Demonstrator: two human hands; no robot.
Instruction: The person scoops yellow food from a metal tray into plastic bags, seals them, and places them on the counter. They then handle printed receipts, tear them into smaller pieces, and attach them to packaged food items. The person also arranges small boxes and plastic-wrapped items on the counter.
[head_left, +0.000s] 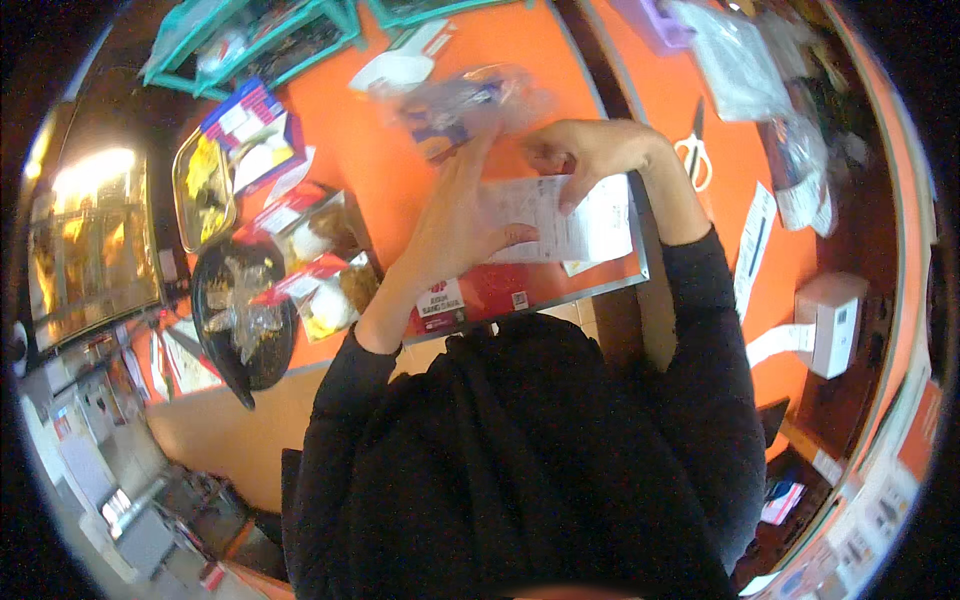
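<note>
A printed white paper slip (600, 225) lies over a red printed package or sheet (487, 292) at the table's near edge, directly before me. My left hand (461, 217), blurred, has its fingers spread along the slip's left side, the thumb lying across the paper. Above the slip's upper edge is my right hand (607, 154), wrist bent and fingers curled, with its thumb down on the print. Whether those curled fingers pinch anything is unclear. Beyond both hands rests a blurred clear plastic bag (487, 97) with dark blue and orange contents or print.
Left on the orange table (337, 142) are clear-fronted food packs (330, 292), a black pan (251, 315), a metal tray (202, 191) and a colourful box (255, 135). Teal baskets (255, 52) stand behind. Scissors (697, 154) and a white label printer (832, 330) sit right, past a dark gap.
</note>
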